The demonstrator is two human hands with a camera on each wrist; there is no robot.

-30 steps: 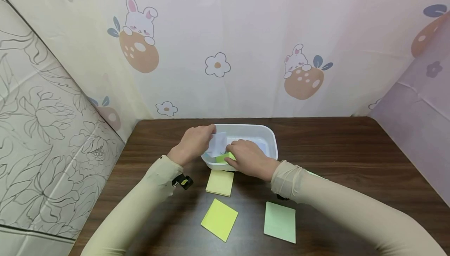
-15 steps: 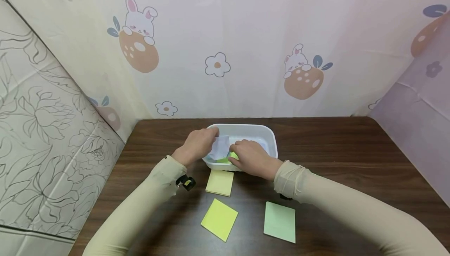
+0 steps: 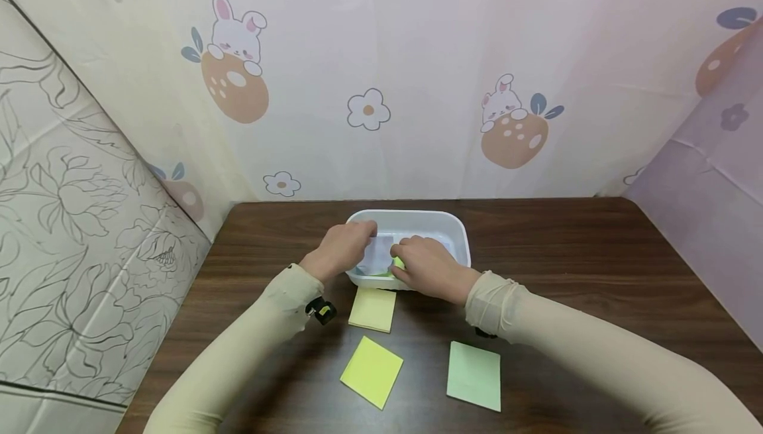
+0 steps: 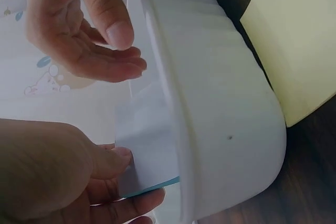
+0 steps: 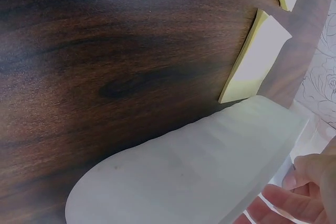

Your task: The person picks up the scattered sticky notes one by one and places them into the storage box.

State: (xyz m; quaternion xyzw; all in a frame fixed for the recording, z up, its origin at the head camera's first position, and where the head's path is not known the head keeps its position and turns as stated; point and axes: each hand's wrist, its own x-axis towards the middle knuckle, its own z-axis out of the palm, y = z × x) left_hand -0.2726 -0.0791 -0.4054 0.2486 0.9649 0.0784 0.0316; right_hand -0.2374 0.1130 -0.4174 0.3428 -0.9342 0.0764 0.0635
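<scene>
Evidently, the left hand point(image 3: 344, 246), at nine o'clock of the white box point(image 3: 408, 213), was pinching the lavender pad point(image 3: 377, 255) between thumb and fingers, inside the rim; the left wrist view showed a teal edge along that pad. The right hand point(image 3: 430, 267) was at about four o'clock, its fingers curled over the near rim; a yellow-green piece point(image 3: 398, 263) showed beside its thumb, toward seven o'clock of the box's middle, but I could not tell whether the fingers pinched it or it merely lay beyond them.

The lavender pad looked light, thin and pliable, likely to bend or crease if squeezed midway and perhaps to slide a little on smooth plastic; an edge or corner, thumb on one face and fingers on the other, seemed the best hold; nothing about it looked breakable.

By count, there was one box; three pads lay on the table point(image 3: 572, 268), one each of pale yellow point(image 3: 372, 309) at seven o'clock of the box, bright yellow point(image 3: 372, 372) farther out between six and seven, and pale green point(image 3: 474, 376) at five; inside the box I counted one lavender pad and one yellow-green piece; anything beneath them was hidden.
</scene>
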